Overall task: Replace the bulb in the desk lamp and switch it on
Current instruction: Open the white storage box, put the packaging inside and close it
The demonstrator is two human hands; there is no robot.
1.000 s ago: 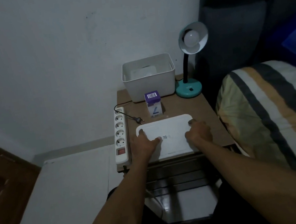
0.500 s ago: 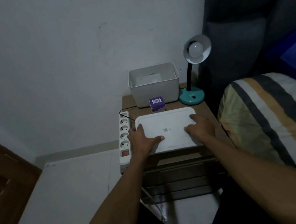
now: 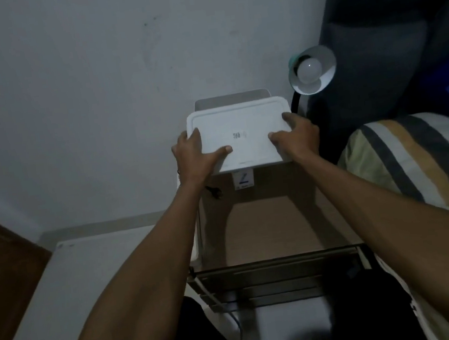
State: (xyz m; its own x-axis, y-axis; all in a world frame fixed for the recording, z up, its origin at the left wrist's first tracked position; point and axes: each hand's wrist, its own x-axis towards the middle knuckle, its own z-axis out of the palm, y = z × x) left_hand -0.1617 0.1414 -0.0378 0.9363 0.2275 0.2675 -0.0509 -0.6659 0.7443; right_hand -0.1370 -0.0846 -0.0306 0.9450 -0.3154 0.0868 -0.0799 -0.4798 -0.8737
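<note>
Hands grip a white lid (image 3: 239,136) at its 2 short ends above a bedside table (image 3: 271,229) in a dim room: the left hand (image 3: 196,156) curls round the left edge with its thumb flat on top, and the right hand (image 3: 296,137) clasps the right edge the same way. The lid is held raised and tilted over a white storage bin (image 3: 232,99), only the back rim of which shows behind it. Just below the lid's near edge stands a small bulb box (image 3: 243,180), with a loose plug (image 3: 215,192) lying on the tabletop to its left. At the table's right rear corner stands the desk lamp (image 3: 311,71), its teal shade turned toward the camera with a white bulb (image 3: 309,68) seated inside, unlit. A striped blanket (image 3: 416,161) covers the bed at right
</note>
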